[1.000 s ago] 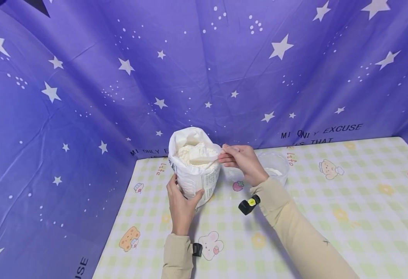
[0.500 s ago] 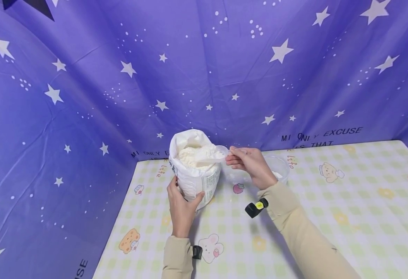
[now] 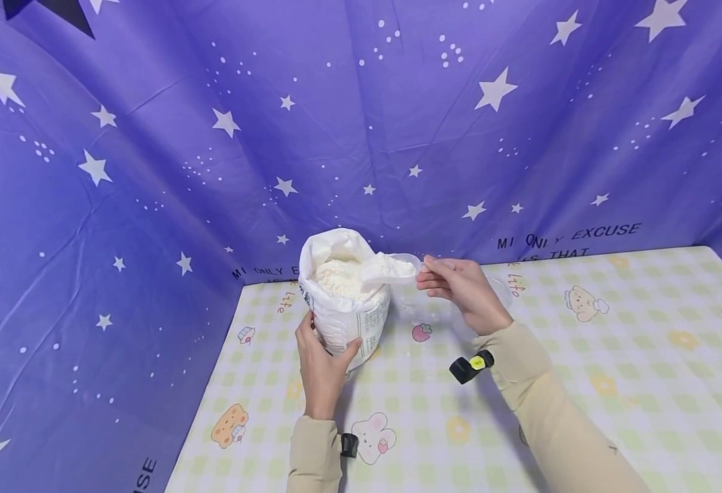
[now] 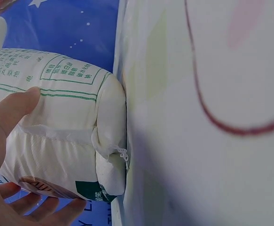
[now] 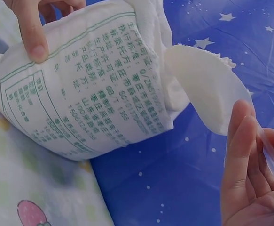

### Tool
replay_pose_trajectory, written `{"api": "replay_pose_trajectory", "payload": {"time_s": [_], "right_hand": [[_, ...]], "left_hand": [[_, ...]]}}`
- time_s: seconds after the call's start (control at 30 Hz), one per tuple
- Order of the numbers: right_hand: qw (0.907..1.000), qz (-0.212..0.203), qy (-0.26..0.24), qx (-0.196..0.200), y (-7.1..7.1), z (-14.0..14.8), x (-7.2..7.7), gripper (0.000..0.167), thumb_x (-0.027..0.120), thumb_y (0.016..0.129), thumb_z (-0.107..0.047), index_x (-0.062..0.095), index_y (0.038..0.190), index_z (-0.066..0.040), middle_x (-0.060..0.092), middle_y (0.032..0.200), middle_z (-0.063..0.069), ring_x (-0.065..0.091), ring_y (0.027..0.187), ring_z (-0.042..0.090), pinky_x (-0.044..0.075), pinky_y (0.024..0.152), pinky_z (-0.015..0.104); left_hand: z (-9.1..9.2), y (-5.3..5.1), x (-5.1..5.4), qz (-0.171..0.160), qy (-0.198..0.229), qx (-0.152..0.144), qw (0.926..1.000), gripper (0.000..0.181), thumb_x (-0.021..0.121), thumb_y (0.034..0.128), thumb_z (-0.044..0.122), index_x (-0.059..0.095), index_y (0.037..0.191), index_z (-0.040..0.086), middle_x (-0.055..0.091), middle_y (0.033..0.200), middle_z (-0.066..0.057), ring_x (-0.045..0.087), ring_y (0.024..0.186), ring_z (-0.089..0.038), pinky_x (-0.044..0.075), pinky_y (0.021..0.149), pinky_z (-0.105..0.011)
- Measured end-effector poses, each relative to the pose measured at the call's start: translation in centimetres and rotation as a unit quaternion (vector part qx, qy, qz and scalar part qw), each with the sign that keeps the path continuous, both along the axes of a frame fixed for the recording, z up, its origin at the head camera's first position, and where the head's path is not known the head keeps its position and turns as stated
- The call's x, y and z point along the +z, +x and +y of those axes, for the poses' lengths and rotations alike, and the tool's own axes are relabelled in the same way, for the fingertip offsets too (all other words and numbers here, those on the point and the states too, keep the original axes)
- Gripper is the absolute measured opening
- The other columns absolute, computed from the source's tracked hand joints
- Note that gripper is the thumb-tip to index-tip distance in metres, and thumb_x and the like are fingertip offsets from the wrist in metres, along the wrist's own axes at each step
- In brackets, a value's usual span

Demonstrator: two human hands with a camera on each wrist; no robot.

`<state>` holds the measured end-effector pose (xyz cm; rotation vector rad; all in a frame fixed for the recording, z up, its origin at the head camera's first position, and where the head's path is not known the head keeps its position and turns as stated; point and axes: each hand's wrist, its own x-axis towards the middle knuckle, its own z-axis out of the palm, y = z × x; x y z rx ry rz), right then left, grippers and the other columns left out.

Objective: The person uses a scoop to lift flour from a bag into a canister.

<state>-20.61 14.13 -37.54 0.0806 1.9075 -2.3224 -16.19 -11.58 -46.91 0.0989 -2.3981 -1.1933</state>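
An open white bag of flour (image 3: 345, 325) with green print stands on the table, its top rolled back around the pale powder (image 3: 336, 277). My left hand (image 3: 322, 373) grips its lower side, thumb at the front and fingers around the far side; the left wrist view shows the stitched bottom of the bag (image 4: 71, 113). My right hand (image 3: 462, 291) pinches the handle of a translucent plastic scoop (image 3: 392, 269), heaped with flour. The scoop hangs over the bag's right rim, and in the right wrist view the scoop (image 5: 207, 84) tilts beside the bag's mouth.
A clear plastic bowl (image 3: 501, 291) stands to the right, mostly hidden behind my right hand and sleeve. A checked cloth with cartoon prints covers the table (image 3: 422, 404). Purple star-patterned curtains (image 3: 336, 137) rise close behind the bag and at the left.
The right hand has drawn the scoop up and rightward out of the flour, so its load now shows at the bag's rim. The left hand and bag stay in place.
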Motion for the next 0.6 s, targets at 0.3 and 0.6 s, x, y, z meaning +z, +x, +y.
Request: {"api": "replay_pose_trajectory", "payload": {"time_s": [0.3,0.6], "right_hand": [[1.0000,0.008,-0.003,0.000,0.8,1.9,0.4,0.037,0.066,0.096,-0.034,0.066,0.108,0.001,0.074,0.087,-0.001,0.070,0.082,0.008,0.058,0.076,0.019],[0.9993,0.022,-0.029,-0.009,1.6,4.4,0.4,0.027,0.065,0.097,-0.029,0.070,0.105,-0.003,0.074,0.085,-0.002,0.070,0.080,0.008,0.059,0.073,0.020]], "left_hand": [[0.0,0.0,0.0,0.005,0.000,-0.001,1.0000,0.102,0.092,0.0676,0.028,0.033,0.148,0.005,0.045,0.137,-0.017,0.047,0.129,-0.032,0.043,0.109,-0.048],[0.1,0.0,0.0,0.021,-0.006,0.000,0.9998,0.101,0.092,0.0671,0.026,0.034,0.146,0.004,0.046,0.134,-0.018,0.048,0.127,-0.033,0.042,0.109,-0.049]]}}
